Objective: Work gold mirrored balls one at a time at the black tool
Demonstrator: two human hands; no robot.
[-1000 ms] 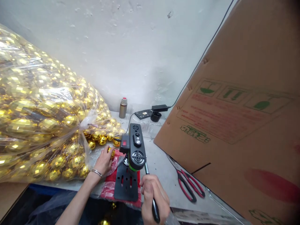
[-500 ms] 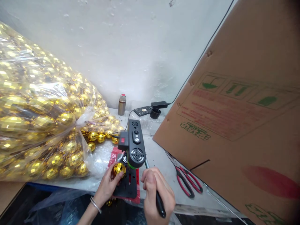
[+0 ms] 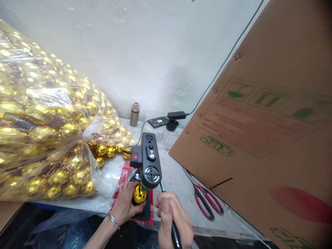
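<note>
Gold and faceted, the ball (image 3: 139, 194) is grasped between the fingers and thumb of your left hand (image 3: 125, 201), above the black base plate (image 3: 145, 213) and beside the near end of the black machine (image 3: 151, 155). Whether it touches the plate, you cannot tell from this view. Your right hand (image 3: 175, 218) is wrapped around the lever (image 3: 162, 185) on the right. Steady the ball with even pressure, and position your fingertips clear of the machine's underside. Work the lever smoothly.

Left: a plastic bag of gold balls (image 3: 44, 114) covers much of the counter (image 3: 171, 176) and may limit your left-hand clearance. Right: scissors (image 3: 199, 204) lie beside a large cardboard box (image 3: 259, 145), which restricts that side. Far: a bottle (image 3: 134, 116) and a black cup (image 3: 172, 125) stand near the wall, well apart from both hands.
</note>
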